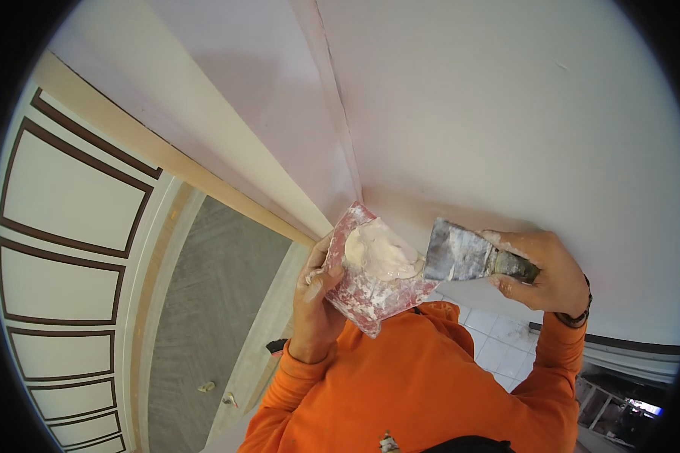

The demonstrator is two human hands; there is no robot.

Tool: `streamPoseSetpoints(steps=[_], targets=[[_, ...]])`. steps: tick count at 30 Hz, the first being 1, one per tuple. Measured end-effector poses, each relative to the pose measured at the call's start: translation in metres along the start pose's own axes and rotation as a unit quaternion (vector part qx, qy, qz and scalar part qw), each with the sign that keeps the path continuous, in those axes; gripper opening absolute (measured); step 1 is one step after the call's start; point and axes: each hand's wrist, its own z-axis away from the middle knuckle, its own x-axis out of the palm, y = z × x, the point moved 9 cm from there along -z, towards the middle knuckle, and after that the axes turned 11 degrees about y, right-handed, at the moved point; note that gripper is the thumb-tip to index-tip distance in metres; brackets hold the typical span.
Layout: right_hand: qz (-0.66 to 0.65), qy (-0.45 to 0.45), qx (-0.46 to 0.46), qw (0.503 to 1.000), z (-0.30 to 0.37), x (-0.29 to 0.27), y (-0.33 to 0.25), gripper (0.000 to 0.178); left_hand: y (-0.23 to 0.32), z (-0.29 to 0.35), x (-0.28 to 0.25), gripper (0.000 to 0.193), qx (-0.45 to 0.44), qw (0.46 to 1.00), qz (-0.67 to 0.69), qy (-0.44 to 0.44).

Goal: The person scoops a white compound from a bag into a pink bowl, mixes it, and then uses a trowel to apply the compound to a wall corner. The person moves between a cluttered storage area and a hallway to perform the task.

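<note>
My left hand [313, 302] grips the left edge of a red, putty-smeared board [370, 306], thumb on top and fingers mostly hidden beneath. A heap of cream-coloured putty [378, 253] lies on the board's upper middle. In my right hand [548, 268] is a putty knife [461, 253], held by its worn handle. Its wide, grey-stained blade points left, its edge beside the right side of the board and the putty; whether they touch I cannot tell. White smears mark the fingers of both hands.
Ahead, a pale wall [506, 98] meets another at a corner with a cracked seam [340, 98]. On the left run a door frame [189, 177] and a white panelled surface with brown trim [75, 189]. Grey floor [211, 302] shows below; white tiles [506, 340] lie at lower right.
</note>
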Motion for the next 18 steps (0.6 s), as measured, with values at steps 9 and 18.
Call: streamPoseSetpoints(steps=[9,18], targets=[[0.03,-0.111,0.023,0.993,-0.001,0.0,0.0,0.059,0.006,-0.001,0.027,0.052,-0.057,0.994,-0.098,0.002],[0.04,-0.126,-0.01,0.991,-0.004,0.012,0.004,0.054,0.003,-0.005,0.038,0.052,-0.105,0.977,-0.171,-0.067]])
